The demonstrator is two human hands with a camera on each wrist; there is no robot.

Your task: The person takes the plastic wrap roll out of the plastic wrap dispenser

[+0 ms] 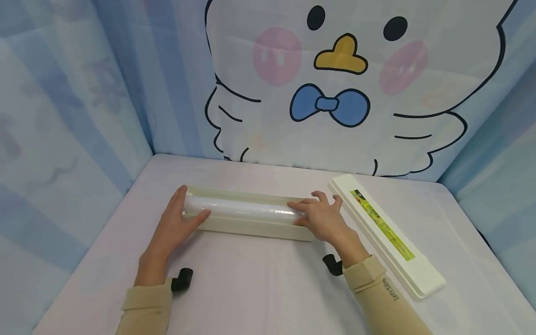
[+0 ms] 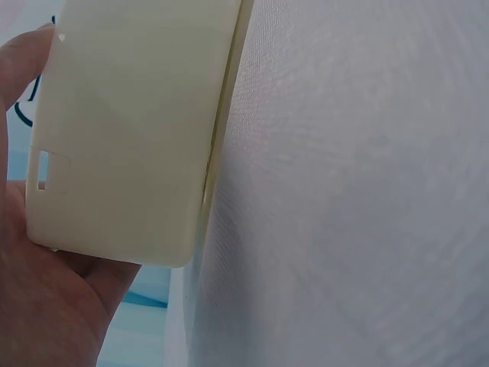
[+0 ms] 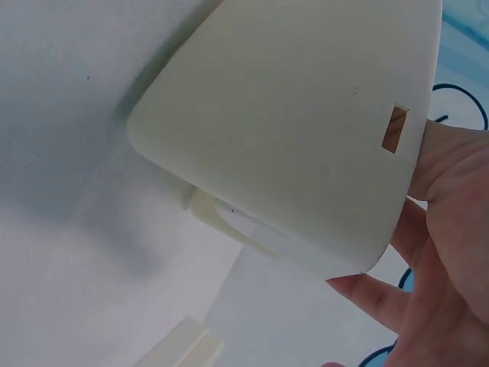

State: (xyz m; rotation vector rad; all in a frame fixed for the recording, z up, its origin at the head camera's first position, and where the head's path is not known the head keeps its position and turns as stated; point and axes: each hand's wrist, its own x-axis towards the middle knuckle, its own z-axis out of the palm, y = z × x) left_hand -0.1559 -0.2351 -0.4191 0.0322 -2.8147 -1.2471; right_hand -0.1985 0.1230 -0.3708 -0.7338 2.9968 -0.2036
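Observation:
A long cream-white dispenser box (image 1: 251,229) lies lidless on the table, a shiny roll of cling film (image 1: 247,210) inside it. My left hand (image 1: 173,228) grips the box's left end, thumb over the front edge and fingers at the far corner. At the other end, my right hand (image 1: 320,216) holds the roll's right end between thumb and index finger, its other fingers raised and spread. In the left wrist view, the box's front wall (image 2: 130,130) hides part of the left hand. The right wrist view shows the front wall (image 3: 290,138) with a small slot near the right thumb.
A long white lid (image 1: 389,232) with a yellow-green label lies slantwise on the table to the right, close to my right forearm. Behind the table (image 1: 259,284) hangs a curtain (image 1: 335,139) with a cartoon figure; blue patterned cloth closes both sides.

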